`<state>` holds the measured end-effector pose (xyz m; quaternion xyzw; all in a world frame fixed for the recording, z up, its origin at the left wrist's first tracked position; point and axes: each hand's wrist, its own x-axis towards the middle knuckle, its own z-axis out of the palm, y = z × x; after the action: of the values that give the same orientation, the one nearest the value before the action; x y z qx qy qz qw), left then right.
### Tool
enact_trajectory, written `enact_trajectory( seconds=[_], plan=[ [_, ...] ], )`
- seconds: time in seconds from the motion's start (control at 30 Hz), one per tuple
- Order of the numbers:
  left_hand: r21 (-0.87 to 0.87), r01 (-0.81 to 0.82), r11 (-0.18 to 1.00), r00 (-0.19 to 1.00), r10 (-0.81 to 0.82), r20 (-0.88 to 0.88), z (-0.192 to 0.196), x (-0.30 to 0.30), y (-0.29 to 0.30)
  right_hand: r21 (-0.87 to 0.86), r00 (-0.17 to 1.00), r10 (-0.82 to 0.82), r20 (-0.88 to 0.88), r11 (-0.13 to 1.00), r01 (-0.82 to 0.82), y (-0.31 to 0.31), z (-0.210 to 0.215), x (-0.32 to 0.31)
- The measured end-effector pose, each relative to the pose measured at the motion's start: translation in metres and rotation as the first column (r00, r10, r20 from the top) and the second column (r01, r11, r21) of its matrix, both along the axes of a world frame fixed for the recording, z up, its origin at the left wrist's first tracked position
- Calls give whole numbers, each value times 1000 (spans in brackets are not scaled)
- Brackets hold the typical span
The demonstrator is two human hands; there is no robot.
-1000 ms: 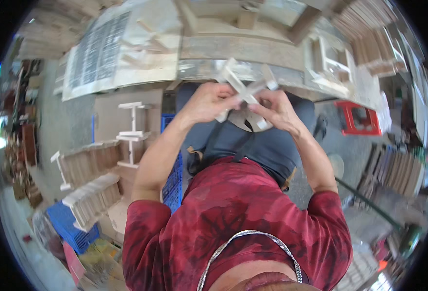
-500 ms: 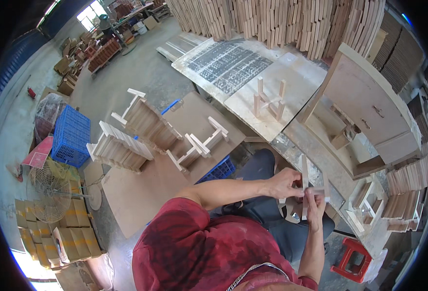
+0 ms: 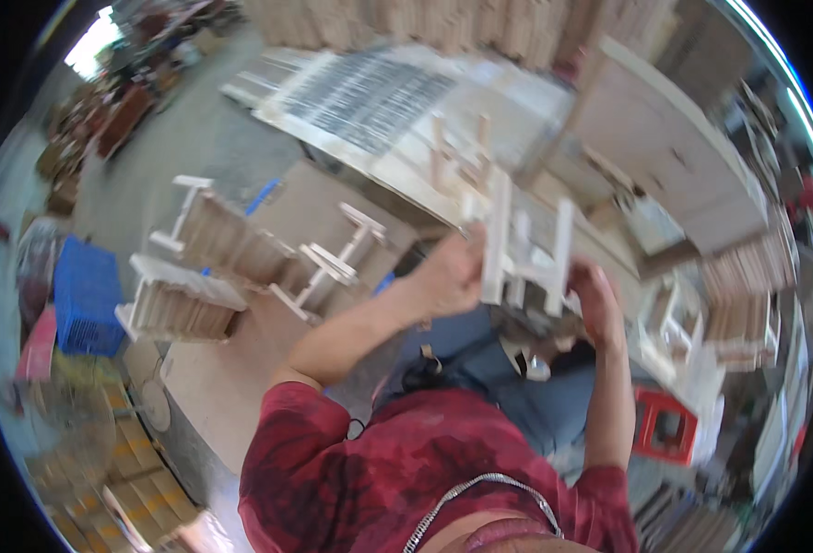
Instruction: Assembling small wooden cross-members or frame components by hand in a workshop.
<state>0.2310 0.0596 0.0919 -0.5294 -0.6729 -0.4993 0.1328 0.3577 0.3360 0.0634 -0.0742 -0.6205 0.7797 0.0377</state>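
Between my two hands, above my lap, is a small pale wooden H-shaped frame (image 3: 497, 241) with two uprights joined by crosspieces. My left hand (image 3: 455, 274) is closed on its left upright, fingers partly behind the wood. At the right upright, my right hand (image 3: 597, 300) has its fingers curled against the frame; blur hides the exact contact. Beyond the held frame, a similar wooden frame (image 3: 462, 157) stands on the worktable (image 3: 388, 170). Something small with a shiny surface (image 3: 536, 367) shows at my lap, too blurred to name.
To the left, a brown board (image 3: 204, 392) bears stacked wooden frames (image 3: 181, 300) and a loose frame (image 3: 328, 263). An upright wooden panel (image 3: 674, 157) stands at the right, with another frame (image 3: 672, 323) nearby. A red stool (image 3: 665, 426) and a blue crate (image 3: 88, 295) flank me.
The wooden frame has come up from my lap and moved away from my body, turning so both uprights show. My hands have spread to its two sides. The whole view has shifted.
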Motion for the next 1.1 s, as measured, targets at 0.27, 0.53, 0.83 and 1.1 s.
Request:
enact_trajectory(
  seconds=[0.27,0.53,0.83,1.1],
  plan=[
    [-106,-496,862,795,401,-455,22,-27,-36,376,992,126,4,919,-118,-72,68,-89],
    [-294,-659,693,662,719,211,-33,-81,-65,544,939,195,-284,839,-10,-45,48,-244],
    [-313,-499,808,685,589,428,-94,-139,-15,581,949,252,-191,808,-98,-36,25,-286],
    [-325,-448,833,658,554,510,-98,-143,-8,874,994,111,3,482,-56,-55,-17,-271]
  ],
)
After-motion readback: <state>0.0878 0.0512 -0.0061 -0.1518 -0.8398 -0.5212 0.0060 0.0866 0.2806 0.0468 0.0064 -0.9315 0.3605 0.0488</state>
